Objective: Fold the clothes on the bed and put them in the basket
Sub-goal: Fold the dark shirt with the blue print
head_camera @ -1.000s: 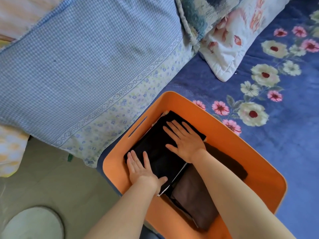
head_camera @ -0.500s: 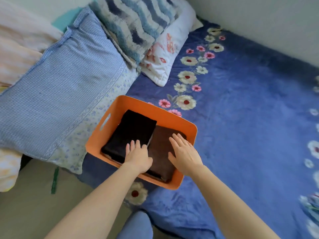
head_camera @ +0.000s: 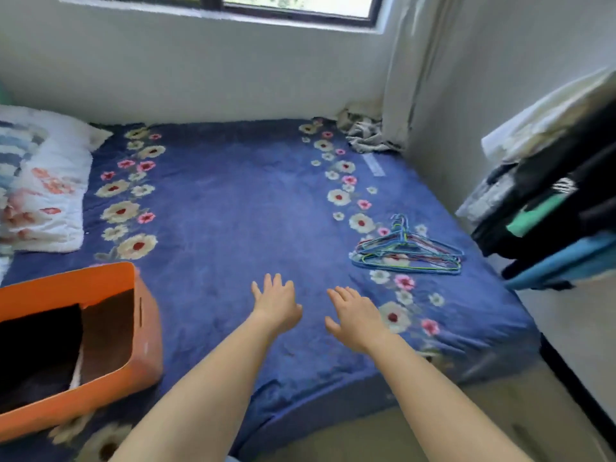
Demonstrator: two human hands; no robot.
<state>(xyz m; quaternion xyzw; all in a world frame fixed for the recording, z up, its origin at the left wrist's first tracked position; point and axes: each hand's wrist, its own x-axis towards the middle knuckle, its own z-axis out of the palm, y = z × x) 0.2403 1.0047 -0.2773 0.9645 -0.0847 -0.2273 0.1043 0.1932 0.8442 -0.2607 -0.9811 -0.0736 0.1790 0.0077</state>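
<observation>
The orange basket [head_camera: 143, 328] stands on the bed at the lower left. Inside it lie a folded black garment [head_camera: 36, 348] and a folded brown garment [head_camera: 106, 335] side by side. My left hand [head_camera: 276, 303] and my right hand [head_camera: 356, 318] hover over the blue floral bedspread [head_camera: 233, 201], well to the right of the basket. Both hands have their fingers spread and hold nothing. A crumpled grey-white cloth [head_camera: 365, 135] sits in the far right corner of the bed.
A pile of coloured wire hangers [head_camera: 406, 251] lies on the bed at the right. Pillows [head_camera: 43, 195] are stacked at the left edge. Hanging clothes [head_camera: 550, 201] crowd the right side. A wall with a window [head_camera: 233, 5] runs behind the bed.
Both hands have left the clothes in the basket and moved right, over the bedspread. The view has swung right, so the basket now sits at the lower left.
</observation>
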